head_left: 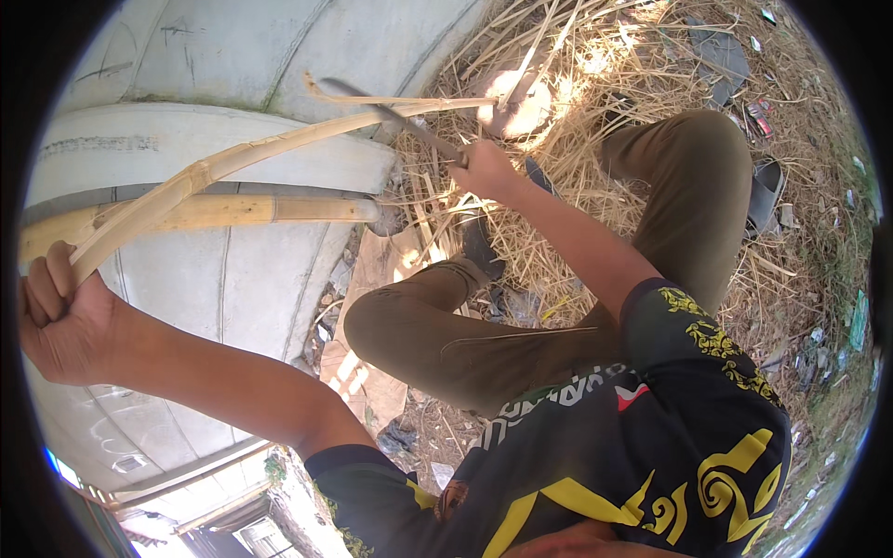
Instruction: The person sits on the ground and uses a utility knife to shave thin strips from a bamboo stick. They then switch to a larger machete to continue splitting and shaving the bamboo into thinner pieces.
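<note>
My left hand (67, 321), at the far left, is closed round one end of a long bamboo strip (233, 160). The strip runs up and to the right, bending slightly, toward a round wooden block (532, 104) on the ground. A thin sliver (313, 87) curls away from it near the blade. In my right hand (486, 173) is the handle of a long dark knife (419, 133), its blade pointing up-left across the strip. Whether the edge is cutting into the bamboo, I cannot tell. The strip's far end overlaps the block.
A thick bamboo pole (307, 210) lies along the pale panelled wall (279, 279) at left. Dry bamboo shavings (581, 228) cover the ground round my bent legs (688, 186). Cardboard (377, 279) lies beside my knee. A dark sandal (765, 193) and litter are at right.
</note>
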`<move>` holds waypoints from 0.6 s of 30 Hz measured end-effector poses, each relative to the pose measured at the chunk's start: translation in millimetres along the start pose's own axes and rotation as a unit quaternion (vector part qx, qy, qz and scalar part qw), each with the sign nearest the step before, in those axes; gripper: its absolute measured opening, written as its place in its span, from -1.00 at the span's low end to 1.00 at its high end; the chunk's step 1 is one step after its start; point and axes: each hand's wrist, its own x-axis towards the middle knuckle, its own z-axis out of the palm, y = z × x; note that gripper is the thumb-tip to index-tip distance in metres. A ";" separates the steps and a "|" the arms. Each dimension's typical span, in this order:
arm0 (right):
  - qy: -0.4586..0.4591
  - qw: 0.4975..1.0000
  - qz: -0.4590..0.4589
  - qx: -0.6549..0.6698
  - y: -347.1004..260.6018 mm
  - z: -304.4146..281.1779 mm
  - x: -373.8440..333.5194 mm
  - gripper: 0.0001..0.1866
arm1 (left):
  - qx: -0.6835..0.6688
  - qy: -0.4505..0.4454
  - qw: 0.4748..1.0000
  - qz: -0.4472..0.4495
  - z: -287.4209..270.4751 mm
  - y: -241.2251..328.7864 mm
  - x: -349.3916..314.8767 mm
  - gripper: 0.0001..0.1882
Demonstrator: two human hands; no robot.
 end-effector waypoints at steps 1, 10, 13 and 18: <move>-0.023 0.984 0.169 -0.044 76.1 -18.0 18.8 -0.59 | 0.031 0.035 0.999 0.012 6.8 -7.4 1.2 -0.67; -0.195 0.803 0.300 0.477 67.1 12.1 11.3 -0.76 | -0.170 -0.022 0.980 -0.096 -69.1 -7.8 -1.8 -0.73; -0.048 0.940 0.209 0.266 41.9 21.3 18.9 -0.73 | -0.132 0.032 0.989 -0.053 -64.4 -16.0 -7.7 -0.73; 0.015 0.997 -0.028 -0.075 -30.7 15.9 0.4 -0.63 | -0.079 -0.011 0.997 -0.009 -41.3 18.8 -34.7 -0.73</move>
